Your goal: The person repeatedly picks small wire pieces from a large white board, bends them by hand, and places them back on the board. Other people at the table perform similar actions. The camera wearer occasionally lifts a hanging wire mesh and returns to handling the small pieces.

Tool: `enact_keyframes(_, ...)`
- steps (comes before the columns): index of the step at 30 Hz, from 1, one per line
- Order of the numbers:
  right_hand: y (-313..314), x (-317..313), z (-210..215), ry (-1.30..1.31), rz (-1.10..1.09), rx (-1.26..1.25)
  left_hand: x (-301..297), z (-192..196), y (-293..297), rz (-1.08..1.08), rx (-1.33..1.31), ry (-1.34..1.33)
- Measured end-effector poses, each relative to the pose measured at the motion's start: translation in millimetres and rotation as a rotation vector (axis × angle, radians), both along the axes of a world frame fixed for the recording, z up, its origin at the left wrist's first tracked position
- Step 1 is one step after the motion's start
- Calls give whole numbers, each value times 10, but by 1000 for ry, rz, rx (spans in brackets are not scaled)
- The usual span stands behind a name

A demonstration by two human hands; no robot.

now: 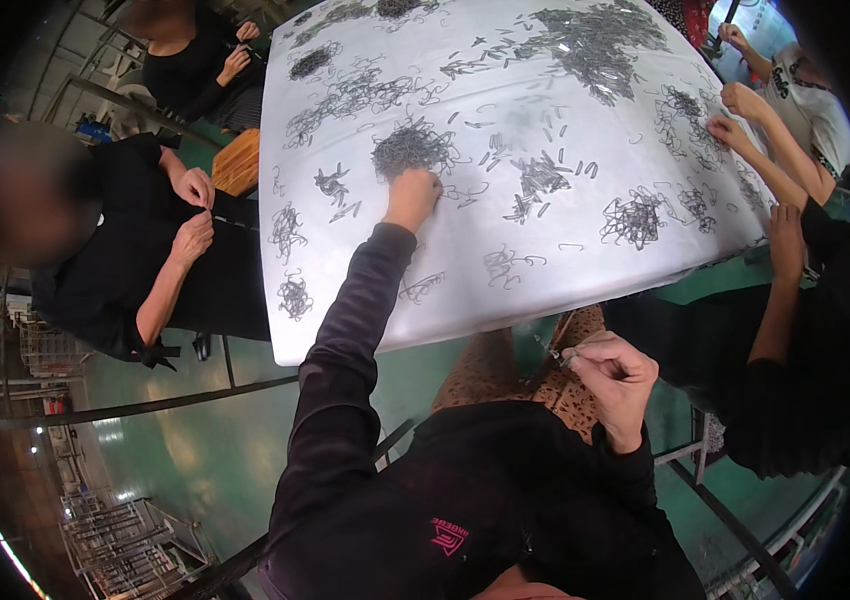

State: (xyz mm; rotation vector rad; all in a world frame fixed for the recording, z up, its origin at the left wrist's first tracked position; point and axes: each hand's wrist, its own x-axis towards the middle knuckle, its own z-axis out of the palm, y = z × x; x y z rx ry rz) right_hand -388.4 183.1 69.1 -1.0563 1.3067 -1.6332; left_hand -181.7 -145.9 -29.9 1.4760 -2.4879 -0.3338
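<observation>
My left hand (413, 200) reaches across the white table to the near edge of a dense heap of thin bent wire hooks (411, 148). Its fingers curl down at the heap, and what they grip is hidden. Off the table's near edge, in front of my body, my right hand (617, 378) pinches a small shiny metal piece (562, 358) between thumb and fingers. Short narrow metal clips (542, 177) lie in a loose pile right of the left hand. A smaller cluster of clips (331, 182) is on its left.
The white-covered table (345, 330) also bears a large clip pile (595, 50) at the back and a tangle of wire hooks (633, 220) at right. Co-workers sit along both sides, one person's hands (193, 210) at left. Dark metal bars (145, 403) run below the table.
</observation>
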Motion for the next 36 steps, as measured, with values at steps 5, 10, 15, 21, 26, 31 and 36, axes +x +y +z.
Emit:
enact_keyframes(5,16,-16,15,-6,-16,15,-24,-141,64,21,-128,104)
enact_keyframes(10,33,9,28,-51,-34,-3,66,-183,196,-33,-192,334)
enact_keyframes(15,101,-10,66,10,-38,18,35,182,360,-26,-210,274)
enact_keyframes(21,116,7,-5,-29,-54,77,-328,976,1659,-233,591,792)
enact_keyframes(26,90,45,-95,-122,-139,106,-579,1145,2436,-445,326,890)
enact_keyframes(31,126,17,-83,-57,-157,49,-643,1100,2521,-396,167,834)
enact_keyframes(36,117,32,-78,148,-219,61,-692,1036,2560,-354,126,783)
